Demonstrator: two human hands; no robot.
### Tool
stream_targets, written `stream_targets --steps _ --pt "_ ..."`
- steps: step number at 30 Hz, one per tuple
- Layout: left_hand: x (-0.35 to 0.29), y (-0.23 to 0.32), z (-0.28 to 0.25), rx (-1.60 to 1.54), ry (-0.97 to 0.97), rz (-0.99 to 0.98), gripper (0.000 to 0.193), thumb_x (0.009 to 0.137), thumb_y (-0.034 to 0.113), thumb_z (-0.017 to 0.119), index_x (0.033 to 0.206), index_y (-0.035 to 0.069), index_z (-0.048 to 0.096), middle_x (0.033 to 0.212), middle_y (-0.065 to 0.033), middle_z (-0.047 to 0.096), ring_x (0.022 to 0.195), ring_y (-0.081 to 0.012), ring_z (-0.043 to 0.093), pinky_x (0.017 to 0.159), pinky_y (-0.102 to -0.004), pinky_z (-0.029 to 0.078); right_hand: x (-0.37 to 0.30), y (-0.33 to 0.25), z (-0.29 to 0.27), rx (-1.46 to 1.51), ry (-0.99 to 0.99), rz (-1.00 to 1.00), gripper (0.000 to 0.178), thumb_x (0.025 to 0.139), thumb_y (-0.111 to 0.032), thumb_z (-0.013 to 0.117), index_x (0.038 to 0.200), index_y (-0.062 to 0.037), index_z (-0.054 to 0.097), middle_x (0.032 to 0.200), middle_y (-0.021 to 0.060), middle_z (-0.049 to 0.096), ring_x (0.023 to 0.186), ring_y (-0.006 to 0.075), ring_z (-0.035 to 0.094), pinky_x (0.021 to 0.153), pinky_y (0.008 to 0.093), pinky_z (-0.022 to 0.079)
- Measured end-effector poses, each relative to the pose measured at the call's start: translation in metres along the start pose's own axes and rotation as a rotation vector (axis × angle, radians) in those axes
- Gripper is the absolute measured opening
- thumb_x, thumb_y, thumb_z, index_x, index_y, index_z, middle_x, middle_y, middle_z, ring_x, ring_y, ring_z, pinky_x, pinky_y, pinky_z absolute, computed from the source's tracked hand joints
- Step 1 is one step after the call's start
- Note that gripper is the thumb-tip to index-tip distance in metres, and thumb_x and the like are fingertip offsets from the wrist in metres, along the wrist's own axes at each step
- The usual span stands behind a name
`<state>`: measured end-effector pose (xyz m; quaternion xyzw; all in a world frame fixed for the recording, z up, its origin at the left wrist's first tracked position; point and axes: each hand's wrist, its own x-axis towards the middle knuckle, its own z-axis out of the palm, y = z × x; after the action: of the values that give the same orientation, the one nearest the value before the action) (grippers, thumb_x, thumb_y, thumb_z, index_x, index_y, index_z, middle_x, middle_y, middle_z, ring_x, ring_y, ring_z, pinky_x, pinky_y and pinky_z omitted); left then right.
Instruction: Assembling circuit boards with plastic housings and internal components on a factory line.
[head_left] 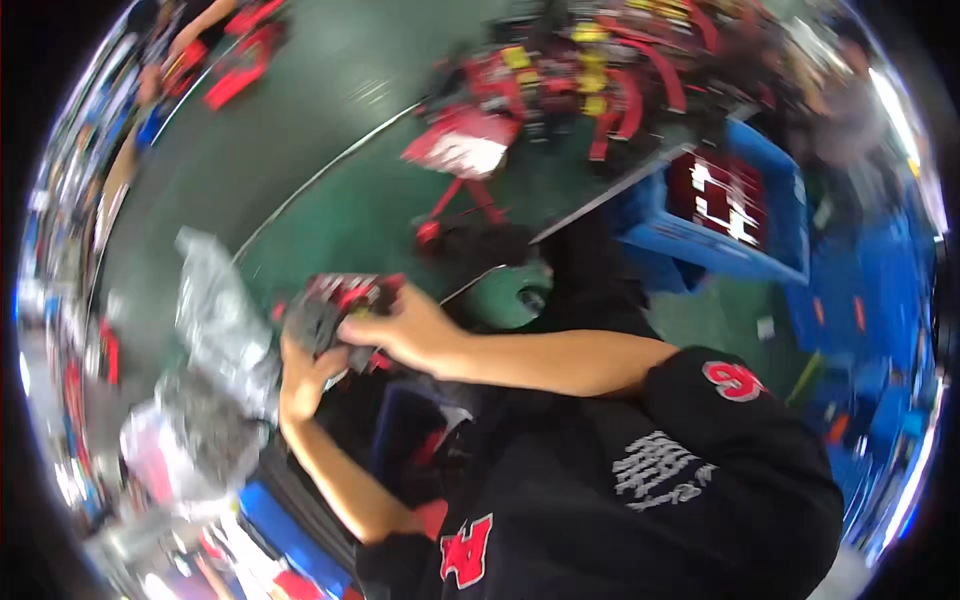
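Both my hands are together at the edge of the green table. My left hand (305, 375) grips a blurred dark grey and red item (318, 318) from its near left side. My right hand (405, 328) closes on the same item from the right, thumb across its top. Motion smears the item, so its exact kind does not show. To the left of my left hand a crumpled clear plastic bag (215, 305) lies on the tabletop.
A heap of red and black parts with yellow labels (595, 70) covers the far table. At the right stands a blue crate (700, 240) holding dark red packages. More plastic bags (200, 440) are at lower left. Another person's arm (205, 25) shows at the far left.
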<state>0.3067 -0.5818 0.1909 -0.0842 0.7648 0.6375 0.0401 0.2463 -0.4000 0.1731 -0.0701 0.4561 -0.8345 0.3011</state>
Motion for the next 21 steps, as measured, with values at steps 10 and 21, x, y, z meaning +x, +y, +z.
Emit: stream_targets --steps 10,21 --pt "-0.026 -0.012 0.022 -0.253 0.441 -0.257 0.076 0.092 0.059 0.044 0.141 0.000 0.039 0.131 -0.0169 0.052 0.114 -0.0269 0.055 0.095 -0.0390 0.046 -0.048 0.007 -0.023 -0.273 0.001 -0.002 0.056 0.068 -0.022 0.082 0.112 0.0019 0.057 0.110 0.0165 0.053 0.094 0.0203 0.058 0.083 0.0316 0.047" --pt "-0.010 0.094 0.254 -0.030 -0.174 0.117 0.064 0.093 0.034 0.052 0.135 -0.010 0.032 0.123 -0.0209 0.051 0.109 -0.0264 0.055 0.095 -0.0381 0.044 -0.134 -0.079 -0.218 0.222 -0.333 -0.016 0.073 0.058 -0.023 0.091 0.118 -0.0006 0.056 0.118 0.0078 0.058 0.110 0.0162 0.052 0.101 0.0316 0.037"
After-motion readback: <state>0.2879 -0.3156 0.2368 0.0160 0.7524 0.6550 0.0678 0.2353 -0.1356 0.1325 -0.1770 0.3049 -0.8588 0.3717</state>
